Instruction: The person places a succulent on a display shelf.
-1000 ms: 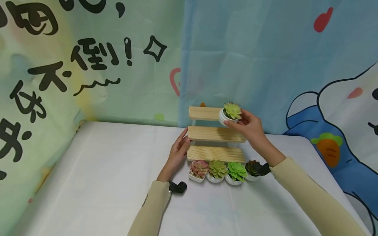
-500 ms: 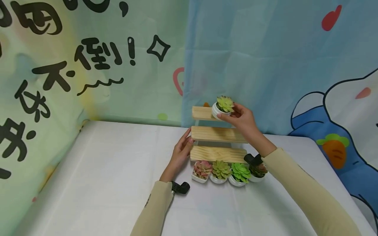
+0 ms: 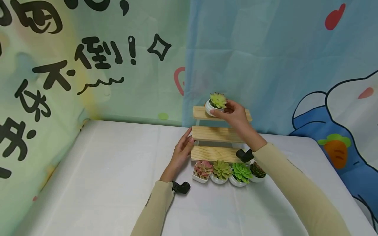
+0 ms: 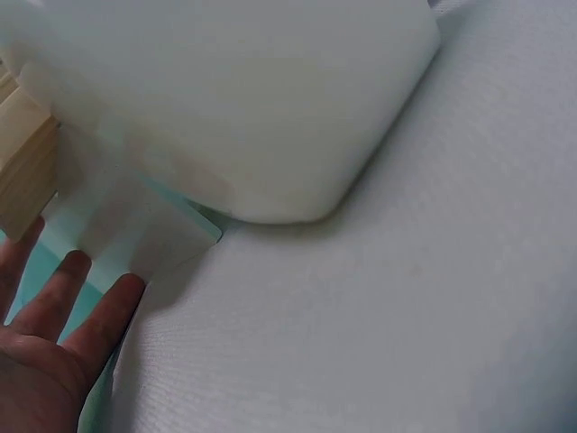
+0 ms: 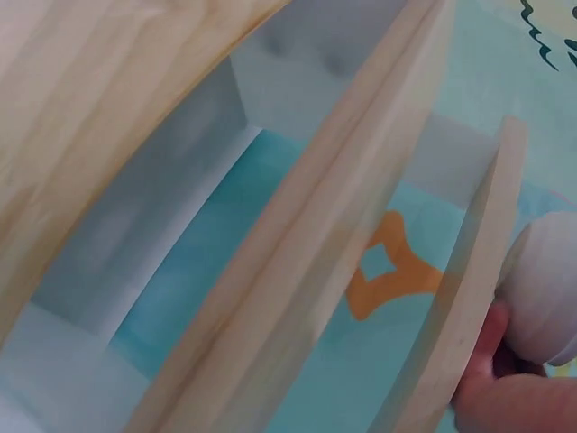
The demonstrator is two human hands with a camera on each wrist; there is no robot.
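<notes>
Here, potted succulent [image 3: 216,104], pinched in right grip [image 3: 235,116]

Head camera, high above table [image 3: 103,183], faces forward and down, wide enough for left hand [image 3: 180,149], right hand [image 3: 236,118], stand [image 3: 218,133] and backdrop [image 3: 251,65]. Left wrist camera [image 3: 182,187], low over table, looks past white pot [image 4: 252,108] filling upper frame at close range, left fingers [image 4: 106,320] at lower left. Right wrist camera [image 3: 243,155], close by stand, peers aslant between planks [image 5: 302,239] toward backdrop, held pot [image 5: 545,293] at right edge. Head and right wrist views share stand, held pot; head and left wrist, left hand and stand's end.
</notes>
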